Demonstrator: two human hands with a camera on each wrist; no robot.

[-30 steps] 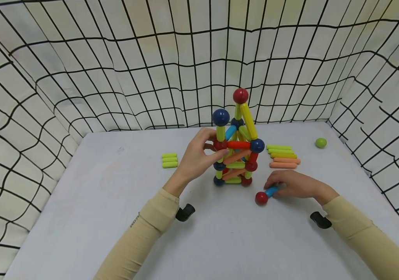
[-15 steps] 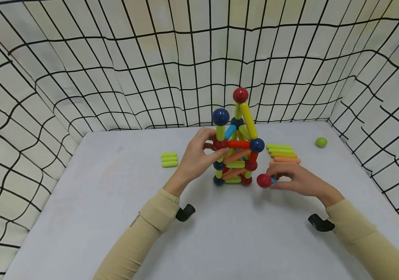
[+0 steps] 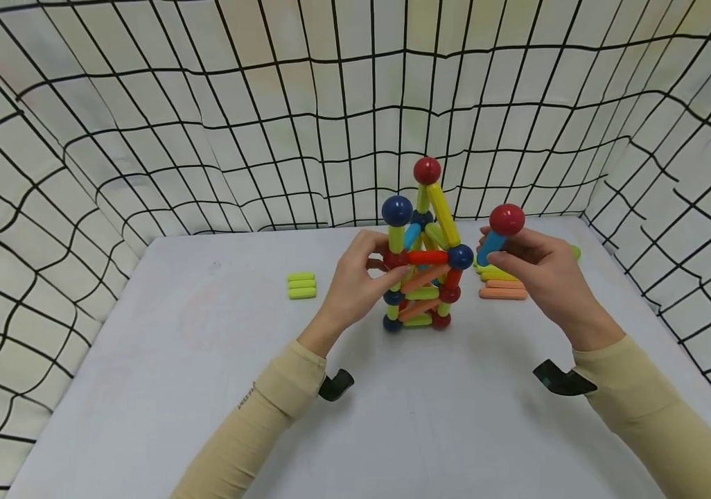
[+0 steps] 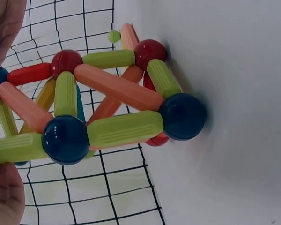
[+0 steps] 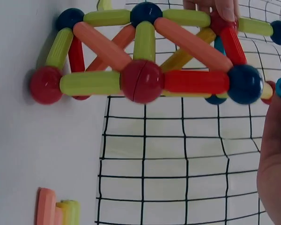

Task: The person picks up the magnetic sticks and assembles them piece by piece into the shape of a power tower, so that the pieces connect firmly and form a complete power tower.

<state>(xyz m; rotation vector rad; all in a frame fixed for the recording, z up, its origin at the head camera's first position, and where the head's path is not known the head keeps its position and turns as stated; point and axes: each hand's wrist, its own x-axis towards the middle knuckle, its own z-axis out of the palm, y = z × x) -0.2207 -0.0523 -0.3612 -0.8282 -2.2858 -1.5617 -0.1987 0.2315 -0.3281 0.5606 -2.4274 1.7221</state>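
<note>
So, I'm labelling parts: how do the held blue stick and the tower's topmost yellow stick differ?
The right hand pinches the blue stick; the yellow stick sits in the tower.
From the head camera, the blue stick's top leans right, the yellow stick's leans left.
Each has a red ball at its top.

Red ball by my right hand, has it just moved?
Yes: in the head view, the red ball rose from below the loose orange sticks to above.

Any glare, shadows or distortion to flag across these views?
Head: highlights on the red ball topping the blue stick, soft shadows on the table, net lines bowed, lens or sag unclear. Left wrist: glints on dark blue balls. Right wrist: table looks greyer, right hand cut off.
</note>
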